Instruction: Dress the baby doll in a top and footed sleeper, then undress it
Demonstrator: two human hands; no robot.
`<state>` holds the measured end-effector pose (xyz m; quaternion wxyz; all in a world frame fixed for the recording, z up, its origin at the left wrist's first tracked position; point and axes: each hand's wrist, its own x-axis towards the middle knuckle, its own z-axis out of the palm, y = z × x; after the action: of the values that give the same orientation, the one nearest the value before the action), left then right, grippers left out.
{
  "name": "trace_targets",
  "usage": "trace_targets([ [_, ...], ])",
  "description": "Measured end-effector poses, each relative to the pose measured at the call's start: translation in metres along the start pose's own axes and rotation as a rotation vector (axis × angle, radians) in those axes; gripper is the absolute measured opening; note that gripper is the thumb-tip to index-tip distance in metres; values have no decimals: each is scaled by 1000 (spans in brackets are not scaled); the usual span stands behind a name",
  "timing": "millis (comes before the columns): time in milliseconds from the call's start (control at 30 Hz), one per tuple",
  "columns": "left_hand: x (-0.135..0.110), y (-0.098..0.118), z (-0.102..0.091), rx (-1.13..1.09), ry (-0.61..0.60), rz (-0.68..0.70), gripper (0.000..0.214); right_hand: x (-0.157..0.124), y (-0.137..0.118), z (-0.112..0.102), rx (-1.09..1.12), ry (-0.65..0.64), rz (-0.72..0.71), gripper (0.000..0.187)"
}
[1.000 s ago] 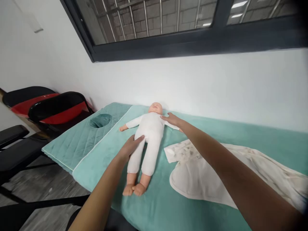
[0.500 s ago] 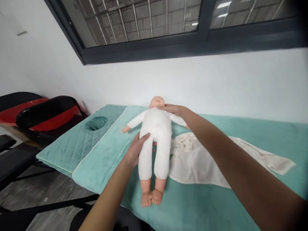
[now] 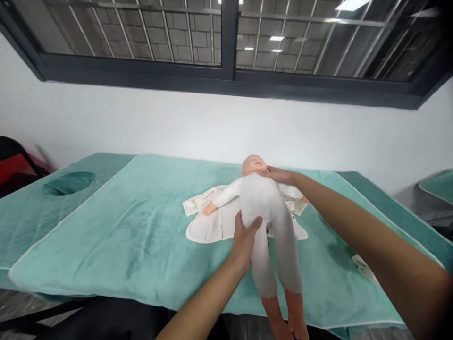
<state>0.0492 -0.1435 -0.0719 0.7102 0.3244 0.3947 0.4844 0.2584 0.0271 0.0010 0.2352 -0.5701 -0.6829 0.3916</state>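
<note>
A baby doll (image 3: 264, 208) in a white one-piece hangs face up just above a white patterned garment (image 3: 212, 222) spread on the teal bed cover (image 3: 123, 236). My left hand (image 3: 244, 236) grips the doll at the hip, thumb on its front and fingers underneath. My right hand (image 3: 279, 175) is curled round the doll's neck and upper chest below the head (image 3: 253, 165). The doll's legs and bare feet dangle past the bed's near edge.
A white wall and a dark-framed barred window (image 3: 226, 42) run behind the bed. The bed's face hole (image 3: 69, 182) lies at the left. A red and black chair (image 3: 14, 165) stands at far left. Another teal bed corner (image 3: 439, 182) shows at far right.
Both hands have carried the doll to the right, from the bare cover to over the spread garment. The view has swung right, and the doll's legs now hang nearer to me.
</note>
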Motion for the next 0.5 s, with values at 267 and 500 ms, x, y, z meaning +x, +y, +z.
trace_targets([
  [267, 14, -16, -40, 392, 26, 73, 49, 6, 27, 17, -306, 47, 171, 80],
  [500, 86, 70, -144, 1316, 272, 473, 31, -4, -36, 80, -926, 166, -367, 57],
])
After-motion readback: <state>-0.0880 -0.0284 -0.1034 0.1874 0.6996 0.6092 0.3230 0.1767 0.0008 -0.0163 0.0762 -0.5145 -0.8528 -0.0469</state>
